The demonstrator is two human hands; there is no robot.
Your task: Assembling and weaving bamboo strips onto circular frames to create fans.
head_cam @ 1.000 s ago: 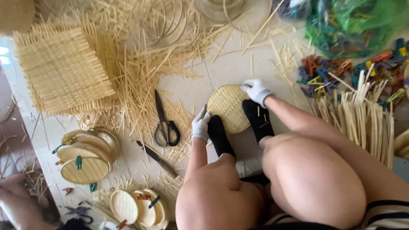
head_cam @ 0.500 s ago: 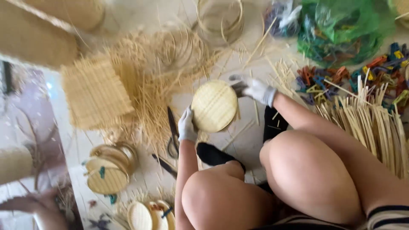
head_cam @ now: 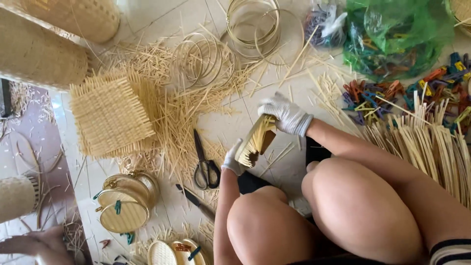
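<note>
Since the earlier frame, the round woven bamboo disc (head_cam: pixel 255 141) has turned from lying face-up to standing on edge, tilted, at frame centre above the floor. Right hand (head_cam: pixel 286 114), gloved white, clasps its upper rim; left hand (head_cam: pixel 232 159), also gloved, grips its lower edge. Largest items: woven square mat (head_cam: pixel 110 115) at centre left, with loose bamboo strips (head_cam: pixel 431 147) at right. Coloured clips (head_cam: pixel 392 93) lie at upper right. Thin bamboo hoops (head_cam: pixel 252 24) sit at top centre. Black scissors (head_cam: pixel 205 164) lie just left of the disc.
</note>
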